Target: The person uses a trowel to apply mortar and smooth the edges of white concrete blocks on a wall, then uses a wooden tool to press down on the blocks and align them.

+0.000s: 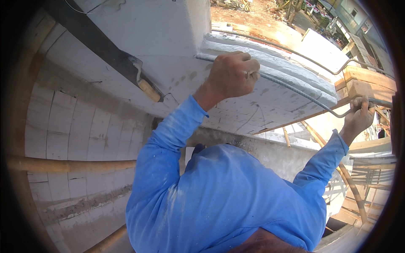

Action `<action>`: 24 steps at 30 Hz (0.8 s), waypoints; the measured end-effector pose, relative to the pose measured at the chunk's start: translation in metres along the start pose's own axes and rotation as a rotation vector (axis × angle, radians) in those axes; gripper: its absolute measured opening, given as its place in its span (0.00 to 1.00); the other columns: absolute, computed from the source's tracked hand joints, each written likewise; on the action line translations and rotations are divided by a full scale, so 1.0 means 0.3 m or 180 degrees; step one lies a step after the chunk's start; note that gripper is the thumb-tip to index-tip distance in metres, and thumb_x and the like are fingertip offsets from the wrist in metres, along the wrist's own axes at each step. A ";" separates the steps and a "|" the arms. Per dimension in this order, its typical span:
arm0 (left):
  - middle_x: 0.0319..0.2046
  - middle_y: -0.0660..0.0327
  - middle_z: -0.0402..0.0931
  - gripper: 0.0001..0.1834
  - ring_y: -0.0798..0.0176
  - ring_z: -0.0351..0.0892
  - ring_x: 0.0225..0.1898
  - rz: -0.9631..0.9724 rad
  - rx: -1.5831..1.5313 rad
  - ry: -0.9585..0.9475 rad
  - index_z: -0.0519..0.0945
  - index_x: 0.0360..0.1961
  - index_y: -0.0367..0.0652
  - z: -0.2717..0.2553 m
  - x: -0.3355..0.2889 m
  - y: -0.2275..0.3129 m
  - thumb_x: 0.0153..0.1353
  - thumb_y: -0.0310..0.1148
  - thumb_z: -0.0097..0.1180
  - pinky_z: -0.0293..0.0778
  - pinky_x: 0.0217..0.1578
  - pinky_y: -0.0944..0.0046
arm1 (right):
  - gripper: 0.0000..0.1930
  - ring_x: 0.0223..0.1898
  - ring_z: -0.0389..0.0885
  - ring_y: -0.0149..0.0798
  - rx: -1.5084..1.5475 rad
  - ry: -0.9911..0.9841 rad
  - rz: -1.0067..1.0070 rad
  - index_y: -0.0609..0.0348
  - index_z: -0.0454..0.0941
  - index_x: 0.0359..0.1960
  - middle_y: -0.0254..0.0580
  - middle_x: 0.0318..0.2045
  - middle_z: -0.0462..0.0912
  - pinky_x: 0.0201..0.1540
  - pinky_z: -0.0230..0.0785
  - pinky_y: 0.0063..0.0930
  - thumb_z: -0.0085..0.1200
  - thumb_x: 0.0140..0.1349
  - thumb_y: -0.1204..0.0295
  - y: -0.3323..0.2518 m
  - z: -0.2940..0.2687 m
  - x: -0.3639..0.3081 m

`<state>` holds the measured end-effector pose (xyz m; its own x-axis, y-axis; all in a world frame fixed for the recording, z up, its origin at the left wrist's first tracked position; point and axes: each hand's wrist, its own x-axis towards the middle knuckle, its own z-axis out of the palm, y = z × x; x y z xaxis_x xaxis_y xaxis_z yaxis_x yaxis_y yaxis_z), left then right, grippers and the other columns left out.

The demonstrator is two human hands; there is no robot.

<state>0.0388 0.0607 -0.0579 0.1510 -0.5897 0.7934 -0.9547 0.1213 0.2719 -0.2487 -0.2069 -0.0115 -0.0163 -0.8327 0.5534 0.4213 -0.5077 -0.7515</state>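
My left hand (234,76) is closed around a ribbed steel reinforcing bar (291,88), a ring on one finger. The bar lies along the edge of the white block wall top (274,63), which is coated with rough grey-white mortar. Toward the right it dips and kinks, then runs up into my right hand (358,114). That hand grips the bar beside the end of a wooden beam (360,88). A second bent bar (291,51) runs along the far side of the wall, apart from both hands.
Left of my arm, a trowel (148,89) with a wooden handle rests against a long dark strip (97,42). Bamboo poles (71,165) cross the block wall (84,122) on the left. Timber and bamboo framing (354,194) stands at the lower right. Beyond the wall lies reddish ground (240,19).
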 end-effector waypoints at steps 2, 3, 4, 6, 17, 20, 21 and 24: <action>0.18 0.62 0.74 0.06 0.57 0.75 0.22 0.0092 -0.0052 0.0019 0.77 0.20 0.46 -0.006 -0.003 -0.004 0.43 0.28 0.64 0.71 0.22 0.59 | 0.10 0.19 0.69 0.31 0.0024 0.0014 0.0061 0.61 0.68 0.24 0.40 0.19 0.72 0.20 0.59 0.24 0.55 0.60 0.79 -0.018 -0.017 -0.008; 0.19 0.62 0.74 0.06 0.57 0.75 0.22 0.0138 -0.0083 0.0036 0.77 0.20 0.47 -0.007 -0.004 -0.004 0.43 0.27 0.64 0.71 0.22 0.59 | 0.10 0.19 0.68 0.31 0.0031 0.0017 0.0085 0.60 0.68 0.23 0.39 0.19 0.71 0.20 0.59 0.24 0.55 0.60 0.80 -0.032 -0.020 -0.013; 0.19 0.63 0.75 0.06 0.57 0.76 0.22 0.0147 -0.0115 0.0023 0.77 0.20 0.47 -0.008 -0.005 -0.004 0.43 0.27 0.64 0.71 0.22 0.60 | 0.10 0.18 0.67 0.30 0.0129 0.0073 0.0094 0.60 0.68 0.23 0.38 0.18 0.71 0.19 0.58 0.23 0.55 0.60 0.80 -0.047 -0.020 -0.025; 0.19 0.63 0.75 0.06 0.58 0.76 0.22 0.0174 -0.0179 -0.0003 0.77 0.20 0.47 -0.013 -0.002 -0.001 0.43 0.27 0.64 0.71 0.22 0.60 | 0.10 0.18 0.66 0.29 -0.0014 0.0174 0.0071 0.60 0.68 0.23 0.38 0.18 0.70 0.19 0.56 0.22 0.56 0.60 0.80 -0.084 -0.001 -0.051; 0.21 0.64 0.77 0.06 0.60 0.77 0.23 0.0061 -0.0493 -0.0239 0.78 0.20 0.46 -0.011 0.003 -0.008 0.44 0.27 0.65 0.72 0.23 0.62 | 0.10 0.16 0.64 0.27 -0.0094 0.0234 0.0079 0.61 0.68 0.23 0.36 0.16 0.69 0.17 0.54 0.20 0.56 0.61 0.79 -0.120 -0.009 -0.057; 0.20 0.64 0.77 0.05 0.60 0.78 0.23 0.0117 -0.0564 -0.0155 0.79 0.20 0.46 -0.006 0.017 -0.026 0.45 0.26 0.64 0.72 0.23 0.62 | 0.11 0.15 0.63 0.26 -0.0015 0.0192 0.0047 0.61 0.68 0.22 0.36 0.16 0.69 0.16 0.53 0.21 0.56 0.60 0.80 -0.137 -0.008 -0.048; 0.20 0.64 0.77 0.05 0.61 0.78 0.23 0.0128 -0.0566 -0.0132 0.79 0.20 0.46 -0.005 0.017 -0.032 0.45 0.26 0.64 0.72 0.23 0.62 | 0.12 0.15 0.63 0.26 0.0001 0.0180 0.0073 0.61 0.68 0.21 0.36 0.16 0.69 0.16 0.53 0.21 0.56 0.60 0.80 -0.143 -0.005 -0.050; 0.20 0.64 0.77 0.05 0.61 0.78 0.24 0.0164 -0.0625 -0.0157 0.79 0.20 0.46 -0.010 0.033 -0.056 0.46 0.27 0.64 0.72 0.23 0.62 | 0.12 0.15 0.62 0.26 0.0005 0.0297 -0.0003 0.60 0.68 0.21 0.36 0.15 0.68 0.16 0.52 0.20 0.57 0.59 0.81 -0.129 0.038 -0.048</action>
<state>0.0571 0.0551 -0.0530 0.0859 -0.6166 0.7826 -0.8917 0.3028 0.3365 -0.2545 -0.1727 0.0137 -0.1012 -0.8493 0.5182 0.4227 -0.5082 -0.7503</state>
